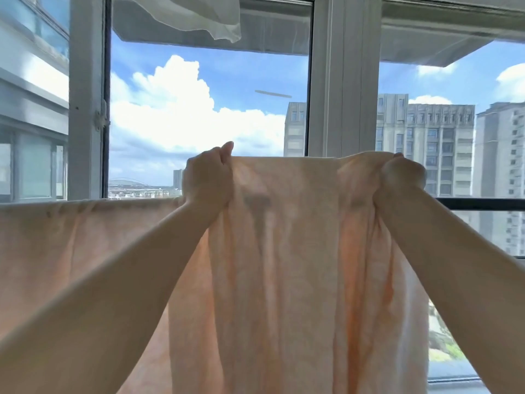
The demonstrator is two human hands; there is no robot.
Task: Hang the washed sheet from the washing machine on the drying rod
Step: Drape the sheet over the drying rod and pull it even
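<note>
A pale peach sheet [284, 251] hangs in front of me. Its left part lies draped over the dark drying rod [483, 204], which shows bare only at the right. My left hand [208, 177] grips the sheet's top edge, fingers curled round the cloth, thumb up. My right hand [402, 173] holds a bunched fold of the same edge. Both hands hold this stretch of cloth taut above the height of the rod. The rod behind the sheet is hidden.
Large windows with white frames [329, 81] stand right behind the rod. A white cloth [204, 15] hangs overhead at the top. Tall buildings and sky lie outside. A dark railing bar [520, 256] shows at the right below the rod.
</note>
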